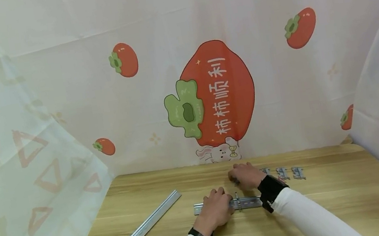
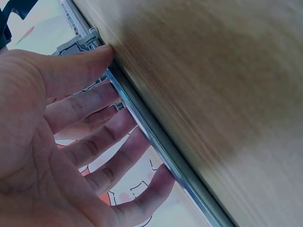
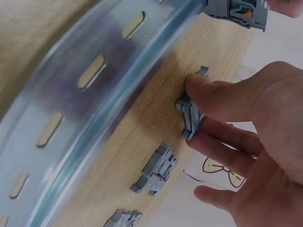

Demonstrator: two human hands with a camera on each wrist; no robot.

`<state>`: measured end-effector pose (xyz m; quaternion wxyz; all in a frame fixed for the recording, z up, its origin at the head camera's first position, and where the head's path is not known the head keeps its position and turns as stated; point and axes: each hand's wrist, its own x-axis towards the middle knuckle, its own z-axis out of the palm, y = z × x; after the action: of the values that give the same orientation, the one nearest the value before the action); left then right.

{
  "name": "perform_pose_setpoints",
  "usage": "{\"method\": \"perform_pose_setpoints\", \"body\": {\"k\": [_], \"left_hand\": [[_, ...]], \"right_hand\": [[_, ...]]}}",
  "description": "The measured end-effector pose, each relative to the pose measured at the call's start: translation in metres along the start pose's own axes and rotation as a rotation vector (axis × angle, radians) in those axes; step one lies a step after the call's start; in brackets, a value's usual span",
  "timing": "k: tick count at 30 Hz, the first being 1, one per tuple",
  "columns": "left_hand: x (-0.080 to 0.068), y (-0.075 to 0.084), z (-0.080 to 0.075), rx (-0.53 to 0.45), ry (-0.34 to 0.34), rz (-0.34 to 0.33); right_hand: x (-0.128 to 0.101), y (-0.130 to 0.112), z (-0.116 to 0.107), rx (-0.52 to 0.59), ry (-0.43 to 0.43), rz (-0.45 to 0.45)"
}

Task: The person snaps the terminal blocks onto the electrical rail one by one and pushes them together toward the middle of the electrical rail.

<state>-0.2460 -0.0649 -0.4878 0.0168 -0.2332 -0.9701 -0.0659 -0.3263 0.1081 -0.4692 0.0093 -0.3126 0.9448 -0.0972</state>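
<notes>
My left hand (image 1: 215, 209) grips a slotted metal DIN rail (image 1: 251, 202) lying crosswise on the table. In the left wrist view its thumb is at one edge of the rail (image 2: 156, 137), and the fingertips meet the same rail along its length. A grey terminal block (image 1: 238, 201) sits on this rail just right of the left hand; the right wrist view shows it (image 3: 239, 13) at the top. Beyond the rail, my right hand (image 1: 246, 176) pinches another grey terminal block (image 3: 193, 109) between thumb and fingers, close over the tabletop.
Several loose terminal blocks (image 1: 282, 173) lie in a row to the right of the right hand. A longer DIN rail (image 1: 139, 235) lies diagonally on the wooden table (image 1: 141, 188) at left. A printed curtain (image 1: 143, 21) hangs behind and along both sides.
</notes>
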Motion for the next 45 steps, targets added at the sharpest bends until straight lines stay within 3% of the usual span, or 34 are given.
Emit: {"method": "perform_pose_setpoints", "body": {"k": [10, 16, 22, 30, 45], "left_hand": [[-0.001, 0.000, 0.000, -0.013, -0.022, -0.006], [-0.001, 0.001, 0.000, -0.010, -0.020, -0.017], [-0.005, 0.003, 0.005, -0.005, -0.025, 0.005], [-0.001, 0.002, 0.001, -0.011, -0.014, -0.010], [0.000, 0.002, -0.001, -0.042, -0.026, -0.028]], "right_hand": [[-0.022, 0.003, -0.011, 0.081, 0.108, -0.028], [-0.043, 0.008, -0.019, 0.252, 0.142, 0.008], [-0.074, 0.013, -0.010, 0.513, 0.226, -0.007], [-0.090, 0.020, -0.006, 0.748, 0.229, -0.003], [-0.093, 0.015, -0.007, 0.917, 0.186, 0.075]]}}
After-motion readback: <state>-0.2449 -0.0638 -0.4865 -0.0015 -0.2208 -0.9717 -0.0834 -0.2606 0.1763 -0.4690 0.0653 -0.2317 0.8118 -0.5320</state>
